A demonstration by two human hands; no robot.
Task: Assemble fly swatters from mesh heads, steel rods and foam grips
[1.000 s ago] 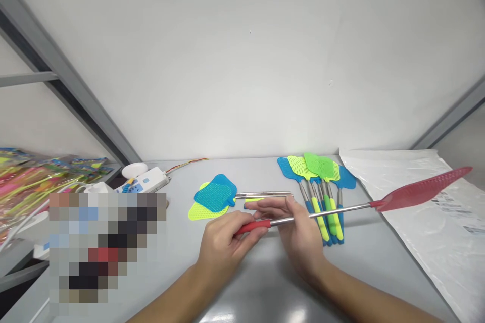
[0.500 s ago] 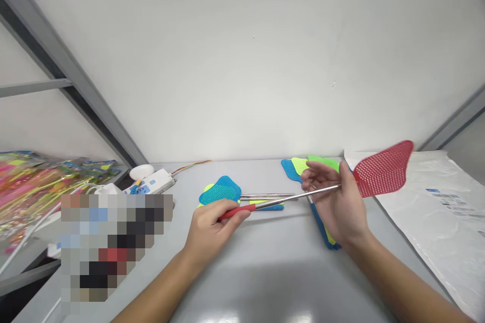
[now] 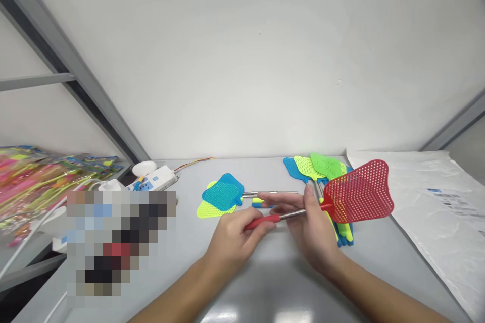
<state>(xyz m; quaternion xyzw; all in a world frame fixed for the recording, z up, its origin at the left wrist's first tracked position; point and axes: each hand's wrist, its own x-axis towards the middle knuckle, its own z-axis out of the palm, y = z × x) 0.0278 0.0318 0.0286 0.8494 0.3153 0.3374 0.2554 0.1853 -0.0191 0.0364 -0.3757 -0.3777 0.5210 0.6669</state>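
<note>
A red fly swatter (image 3: 361, 194) is held over the table, its mesh head to the right. My left hand (image 3: 237, 237) is closed around its red handle. My right hand (image 3: 312, 227) has its fingers stretched out to the left, with the metal rod crossing the palm beside the thumb, close under the mesh head. Behind the hands, a blue fly swatter (image 3: 224, 192) lies over a yellow one (image 3: 206, 209). To the right lies a pile of blue, yellow and green fly swatters (image 3: 328, 165), partly hidden by my right hand and the red mesh.
A white plastic mailing bag (image 3: 428, 197) with a printed label lies at the right. At the left are a white power strip (image 3: 157, 177), cables and a blurred-out patch. Packaged colourful goods (image 3: 34, 181) are heaped at the far left. A wall stands behind the table.
My hands have come closer together, and the visible metal rod between them is much shorter. The red swatter head has moved left and down.
</note>
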